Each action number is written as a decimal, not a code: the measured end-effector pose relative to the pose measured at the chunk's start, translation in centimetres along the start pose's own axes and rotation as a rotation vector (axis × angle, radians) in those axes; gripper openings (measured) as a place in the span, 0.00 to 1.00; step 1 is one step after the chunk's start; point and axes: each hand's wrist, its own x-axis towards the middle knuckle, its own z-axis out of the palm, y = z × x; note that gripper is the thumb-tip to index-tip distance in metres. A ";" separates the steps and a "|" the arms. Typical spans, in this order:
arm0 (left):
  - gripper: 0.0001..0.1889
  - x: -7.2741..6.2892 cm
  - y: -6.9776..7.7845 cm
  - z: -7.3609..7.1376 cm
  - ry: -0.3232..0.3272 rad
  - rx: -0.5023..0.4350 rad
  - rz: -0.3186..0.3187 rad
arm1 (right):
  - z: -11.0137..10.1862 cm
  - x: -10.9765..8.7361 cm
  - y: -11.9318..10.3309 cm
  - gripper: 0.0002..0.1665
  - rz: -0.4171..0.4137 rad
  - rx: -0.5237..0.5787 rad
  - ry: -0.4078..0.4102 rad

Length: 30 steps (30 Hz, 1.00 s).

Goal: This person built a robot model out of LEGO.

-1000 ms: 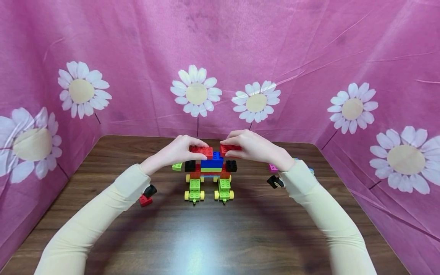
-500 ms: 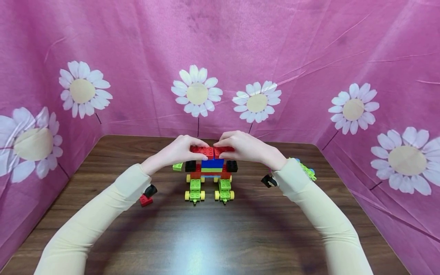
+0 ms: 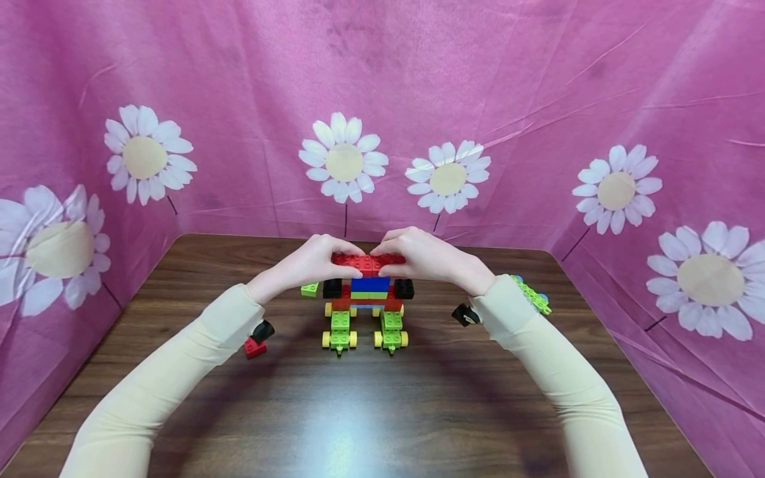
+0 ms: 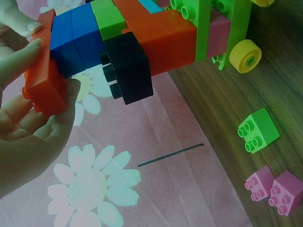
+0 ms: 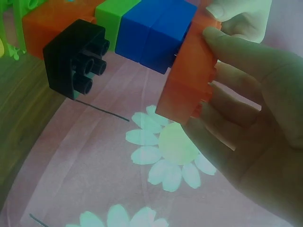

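I've got the left hand [image 3: 313, 259] on the left red brick [image 4: 45, 94], fingers clamped around it. Right hand [image 3: 433, 257], same deal: fingers clamped on the right red brick [image 5: 182, 90]. Both red bricks are end to end atop the blue bricks [image 3: 369, 285]; can't tell if they're fully pressed down. Below the blue: a light green brick [image 3: 369, 295]. Black brick left [image 3: 332, 288], another black brick right [image 3: 404, 288], sticking out at the sides. Build stands on green wheeled bases [image 3: 340, 322] with yellow wheels, upright on the bench [image 3: 382, 405]. Loose on the bench I see a small red brick [image 3: 255, 348] near the left wrist, a loose green brick [image 3: 309, 289], two pink bricks [image 4: 287, 193], and a flat green piece [image 3: 528, 293] off right.
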 end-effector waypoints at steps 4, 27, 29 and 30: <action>0.19 0.0 0.1 -0.1 -0.001 0.002 0.006 | 0.2 0.1 0.0 0.18 0.014 0.031 0.009; 0.18 0.0 -0.1 0.3 0.013 0.001 0.000 | 0.5 0.4 -0.7 0.18 0.104 0.029 0.045; 0.18 0.1 -0.2 0.3 0.012 0.004 0.000 | 0.5 0.4 -0.8 0.18 0.109 0.021 0.048; 0.18 0.1 -0.3 0.3 0.011 0.006 0.000 | 0.6 0.4 -0.7 0.18 0.104 0.021 0.051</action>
